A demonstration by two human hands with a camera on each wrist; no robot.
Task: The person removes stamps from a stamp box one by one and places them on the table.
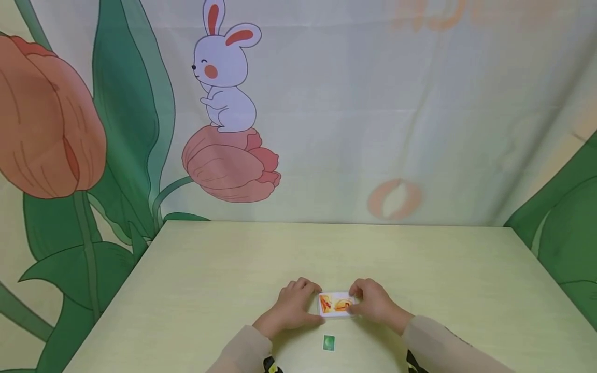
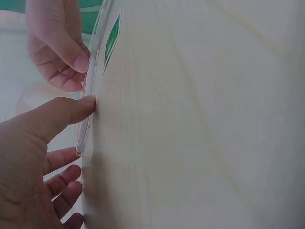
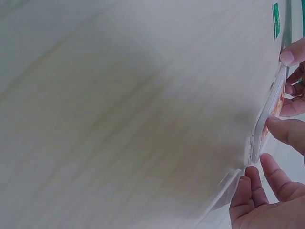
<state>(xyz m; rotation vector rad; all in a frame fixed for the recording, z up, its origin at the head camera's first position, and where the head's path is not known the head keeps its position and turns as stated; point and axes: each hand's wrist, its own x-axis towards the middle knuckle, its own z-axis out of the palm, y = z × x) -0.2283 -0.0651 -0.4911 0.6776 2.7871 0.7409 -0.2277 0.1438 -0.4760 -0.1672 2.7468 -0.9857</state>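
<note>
Gripping a flat clear card case [image 1: 337,304] on the bench [image 1: 420,269], left hand [image 1: 291,308] and right hand [image 1: 373,302] curl their fingers round its ends beside a green sticker [image 1: 328,342].

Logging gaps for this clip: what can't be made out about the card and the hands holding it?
- Card picture: head view, too small, ends covered by the left hand and right hand.
- Card face: both wrist views, seen edge-on.
- Green sticker print: too small.
- Right palm: cut off by right wrist view's edge.

Two hands [image 1: 291,308] [image 1: 373,303], one clear card case [image 1: 336,304], one green sticker [image 1: 328,342], one table [image 1: 443,269].
</note>
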